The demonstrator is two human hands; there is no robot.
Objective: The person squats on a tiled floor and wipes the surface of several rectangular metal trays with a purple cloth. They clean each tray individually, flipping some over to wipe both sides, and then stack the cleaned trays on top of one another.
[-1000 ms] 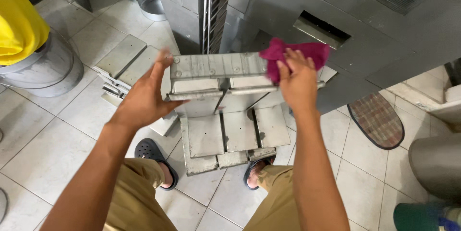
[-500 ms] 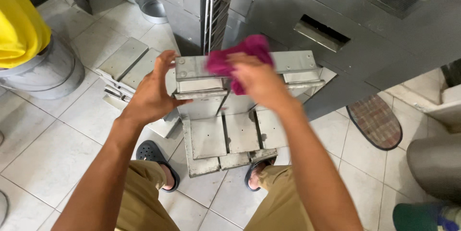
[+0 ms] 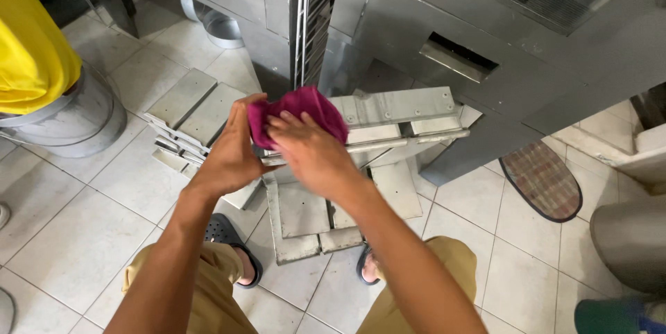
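Fingers of the right hand [image 3: 312,157] press a magenta cloth [image 3: 298,113] flat against the left end of a metal tray [image 3: 395,115]. The left hand [image 3: 232,153] clamps that end, holding the tray level above more trays on the floor [image 3: 76,237].

Pale tiled floor [image 3: 83,237] underfoot, grey steel cabinets [image 3: 485,22] ahead, an oval woven mat [image 3: 544,178] at right, daylight evenly bright.

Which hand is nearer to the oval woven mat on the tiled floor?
Right. The right hand presses a magenta cloth on the metal tray, closer to the oval woven mat; the left hand grips the tray's far end.
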